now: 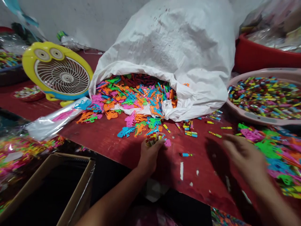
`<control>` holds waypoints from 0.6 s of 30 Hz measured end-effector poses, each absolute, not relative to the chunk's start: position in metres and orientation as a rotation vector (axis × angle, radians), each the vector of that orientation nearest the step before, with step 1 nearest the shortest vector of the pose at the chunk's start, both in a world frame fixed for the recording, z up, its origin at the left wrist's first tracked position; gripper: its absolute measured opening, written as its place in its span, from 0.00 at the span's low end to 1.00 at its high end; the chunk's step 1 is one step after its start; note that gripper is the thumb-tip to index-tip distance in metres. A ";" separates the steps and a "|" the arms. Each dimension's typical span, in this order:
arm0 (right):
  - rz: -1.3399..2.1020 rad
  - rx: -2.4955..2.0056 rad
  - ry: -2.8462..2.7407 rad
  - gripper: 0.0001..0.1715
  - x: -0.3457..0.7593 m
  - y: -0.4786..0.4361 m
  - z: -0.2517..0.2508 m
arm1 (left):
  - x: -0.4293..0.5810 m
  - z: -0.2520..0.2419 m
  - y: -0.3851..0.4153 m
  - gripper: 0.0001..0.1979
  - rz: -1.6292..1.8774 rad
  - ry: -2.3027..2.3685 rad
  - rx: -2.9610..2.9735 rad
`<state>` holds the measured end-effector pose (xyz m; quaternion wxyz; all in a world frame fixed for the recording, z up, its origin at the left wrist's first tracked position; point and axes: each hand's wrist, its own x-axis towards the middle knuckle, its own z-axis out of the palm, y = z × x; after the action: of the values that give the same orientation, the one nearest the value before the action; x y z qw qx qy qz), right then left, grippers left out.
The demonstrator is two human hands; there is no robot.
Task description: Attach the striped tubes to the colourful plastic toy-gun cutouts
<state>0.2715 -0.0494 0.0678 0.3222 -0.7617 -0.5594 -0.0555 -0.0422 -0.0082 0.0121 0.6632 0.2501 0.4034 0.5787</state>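
Note:
My left hand point(150, 153) rests on the red table point(131, 147), its fingers closed round a bundle of small coloured sticks point(152, 138), with a pink plastic piece beside it. My right hand point(244, 155) hovers above the table to the right, blurred by motion, fingers loosely spread and nothing seen in them. A big white sack point(178, 47) lies on its side behind, spilling bright plastic toy pieces point(134, 97) onto the table. Loose coloured sticks point(190, 133) lie between the sack and my hands.
A yellow desk fan point(58, 72) stands at the left. A pink basin point(263, 117) full of coloured sticks sits at the right, with a red tub point(256, 56) behind. An open cardboard box point(77, 182) is below the table's left edge. Clear plastic bags point(47, 124) lie nearby.

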 end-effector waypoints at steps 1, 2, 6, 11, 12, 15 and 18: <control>0.048 -1.930 -1.573 0.18 0.242 -0.042 0.057 | -0.041 0.010 -0.009 0.10 1.312 0.910 0.563; 0.199 -1.807 -1.655 0.17 0.212 -0.034 0.047 | -0.040 0.007 -0.010 0.11 1.317 0.908 0.564; 0.488 -1.610 -1.925 0.14 0.122 -0.005 0.023 | -0.043 -0.002 -0.010 0.15 1.348 0.912 0.576; 0.686 -1.649 -1.862 0.10 0.097 0.012 0.013 | -0.048 -0.004 -0.005 0.20 1.417 0.905 0.566; 0.730 -1.635 -1.841 0.11 0.100 0.013 0.011 | -0.048 -0.004 -0.004 0.18 1.412 0.901 0.580; 0.831 -1.611 -1.753 0.15 0.117 0.011 0.008 | -0.050 -0.005 -0.002 0.13 1.404 0.896 0.626; 0.922 -1.620 -1.519 0.17 0.136 -0.001 0.013 | -0.050 -0.006 -0.004 0.13 1.405 0.912 0.650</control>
<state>0.1363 -0.0014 0.0129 0.3601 -0.6286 -0.5893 0.3578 -0.0498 -0.0036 -0.0061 0.6227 0.2828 0.3972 0.6119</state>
